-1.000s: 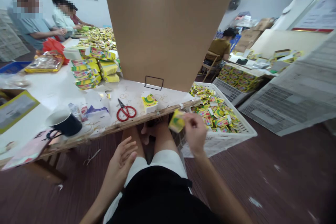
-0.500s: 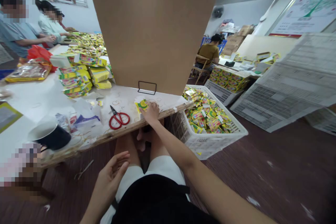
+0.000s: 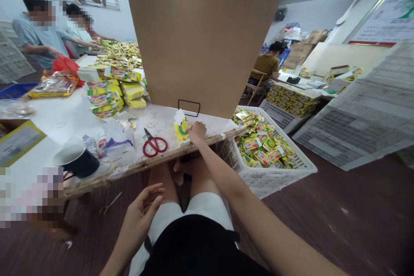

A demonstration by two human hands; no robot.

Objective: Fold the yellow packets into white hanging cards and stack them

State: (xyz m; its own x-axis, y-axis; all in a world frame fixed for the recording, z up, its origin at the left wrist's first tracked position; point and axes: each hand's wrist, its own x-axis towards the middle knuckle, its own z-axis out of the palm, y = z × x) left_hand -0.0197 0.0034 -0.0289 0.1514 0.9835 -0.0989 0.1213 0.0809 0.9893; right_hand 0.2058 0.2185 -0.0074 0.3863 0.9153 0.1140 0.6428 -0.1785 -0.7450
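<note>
My right hand (image 3: 198,132) is at the front edge of the white table, its fingers closed on a small yellow-and-green carton (image 3: 181,132). A white flap sticks up from the carton's top. My left hand (image 3: 146,207) hovers above my lap, its fingers loosely bent and apart, with nothing in it. Red-handled scissors (image 3: 154,145) lie on the table to the left of the carton. Behind the carton, a black wire stand (image 3: 189,108) touches the foot of a large upright cardboard sheet (image 3: 207,43).
On my right stands a white plastic crate (image 3: 284,174) full of small yellow cartons. Bundled cartons (image 3: 105,99), a crumpled plastic bag (image 3: 118,142) and a dark mug (image 3: 80,161) sit on the table's left. Co-workers (image 3: 42,39) are at the far left; another person (image 3: 268,67) sits behind the crate.
The carton in my right hand now stands more upright, and its white flap shows. My left hand stays above my lap. The whole view has shifted slightly left.
</note>
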